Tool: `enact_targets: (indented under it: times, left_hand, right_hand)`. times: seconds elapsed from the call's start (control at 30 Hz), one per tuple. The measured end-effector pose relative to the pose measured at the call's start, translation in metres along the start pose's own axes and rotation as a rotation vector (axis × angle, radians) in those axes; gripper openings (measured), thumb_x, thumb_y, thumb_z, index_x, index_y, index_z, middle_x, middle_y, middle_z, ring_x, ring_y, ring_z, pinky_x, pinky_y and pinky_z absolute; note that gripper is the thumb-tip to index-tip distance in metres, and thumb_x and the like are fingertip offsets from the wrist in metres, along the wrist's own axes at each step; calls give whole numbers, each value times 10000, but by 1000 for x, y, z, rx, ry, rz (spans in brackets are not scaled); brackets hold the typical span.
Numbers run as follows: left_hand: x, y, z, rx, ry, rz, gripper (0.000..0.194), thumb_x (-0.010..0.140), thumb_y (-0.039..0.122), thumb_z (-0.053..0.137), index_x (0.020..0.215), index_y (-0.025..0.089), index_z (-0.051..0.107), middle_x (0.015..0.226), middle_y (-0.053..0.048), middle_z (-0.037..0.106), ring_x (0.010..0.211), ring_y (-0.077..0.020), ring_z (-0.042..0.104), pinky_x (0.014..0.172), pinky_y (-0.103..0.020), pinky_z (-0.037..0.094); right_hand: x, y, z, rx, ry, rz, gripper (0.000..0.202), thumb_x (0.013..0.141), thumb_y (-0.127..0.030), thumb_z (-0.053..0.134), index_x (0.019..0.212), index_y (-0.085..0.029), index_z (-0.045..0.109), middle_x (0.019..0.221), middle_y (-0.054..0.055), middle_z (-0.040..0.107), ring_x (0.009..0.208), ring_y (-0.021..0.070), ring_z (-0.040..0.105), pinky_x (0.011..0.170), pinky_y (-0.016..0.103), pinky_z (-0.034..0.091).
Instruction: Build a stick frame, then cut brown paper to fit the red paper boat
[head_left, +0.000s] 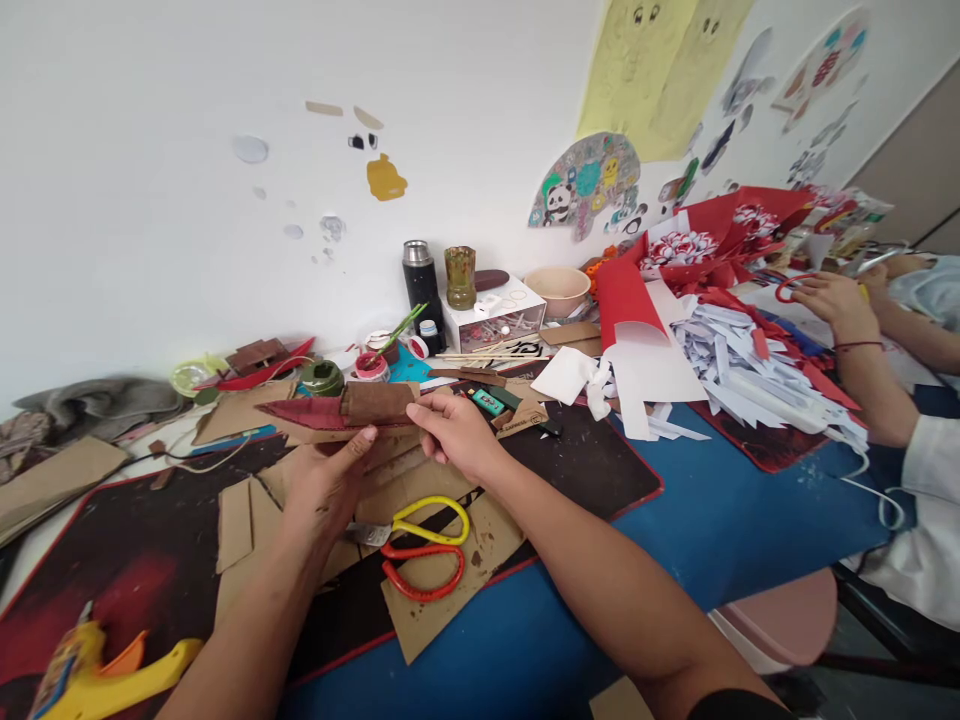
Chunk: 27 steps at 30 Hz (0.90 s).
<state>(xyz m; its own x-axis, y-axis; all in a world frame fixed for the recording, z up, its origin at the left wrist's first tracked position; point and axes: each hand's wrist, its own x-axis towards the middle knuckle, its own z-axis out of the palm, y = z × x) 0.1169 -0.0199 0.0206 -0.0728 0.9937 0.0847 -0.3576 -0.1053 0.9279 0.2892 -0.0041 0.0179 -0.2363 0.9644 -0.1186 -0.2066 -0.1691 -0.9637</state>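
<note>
Above the desk mat, a boat-shaped cardboard piece (pixel 319 411) is held level, painted dark red with a brown section on top. My left hand (pixel 324 490) grips it from below, its thumb along the near edge and its other fingers hidden underneath. At the piece's right end, my right hand (pixel 454 432) pinches the brown section (pixel 381 404) between thumb and fingers. Below both hands, scissors (pixel 426 550) with one yellow and one red handle lie on cut cardboard (pixel 442 608). Behind the piece stand an open jar of green paint (pixel 322 377) and a red one (pixel 371 367).
A yellow glue gun (pixel 112 670) lies at the front left. A black flask (pixel 420 280) and a white box (pixel 495 325) stand by the wall. White paper strips (pixel 742 350) pile up at right, where another person's hand (pixel 836 303) holds red-handled scissors.
</note>
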Motion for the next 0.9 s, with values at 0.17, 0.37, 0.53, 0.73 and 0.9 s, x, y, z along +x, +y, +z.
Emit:
enact_targets:
  times: [0.17, 0.37, 0.53, 0.73, 0.9]
  left_hand:
    - [0, 1, 1, -3, 2, 1, 688, 601, 382, 1054, 1231, 231, 820, 1213, -131, 853, 1321, -425, 719, 1162, -596, 568]
    - [0, 2, 1, -30, 9, 4, 648, 604, 370, 1060, 1193, 229, 831, 1190, -126, 858, 1312, -419, 725, 1144, -596, 586]
    - [2, 3, -4, -81, 51, -6, 640, 592, 326, 1068, 1180, 256, 823, 1130, -97, 869, 1224, -389, 772, 1085, -588, 625]
    - [10, 3, -17, -168, 107, 1, 522, 632, 318, 1053, 1099, 303, 821, 1133, -48, 870, 1225, -336, 770, 1068, -544, 629]
    - [18, 1, -29, -257, 156, -33, 448, 638, 332, 1057, 1013, 299, 813, 1117, -18, 869, 1238, -301, 759, 1108, -528, 601]
  right_hand:
    - [0, 1, 0, 16, -5, -10, 286, 960, -441, 743, 1055, -175, 698, 462, -88, 577, 363, 83, 406, 400, 208, 258]
    - [2, 4, 0, 64, 21, -67, 362, 914, -514, 772, 1039, -186, 687, 493, -87, 586, 374, 81, 404, 393, 213, 262]
    - [5, 5, -2, 109, 115, -145, 433, 856, -598, 800, 979, -193, 712, 593, -66, 612, 416, 79, 444, 382, 219, 255]
    - [5, 4, -3, 85, 195, -178, 451, 869, -623, 760, 981, -187, 747, 517, -74, 533, 417, 91, 417, 384, 217, 241]
    - [6, 5, -4, 91, 256, -203, 477, 837, -643, 774, 955, -182, 750, 520, -78, 507, 416, 86, 386, 382, 216, 230]
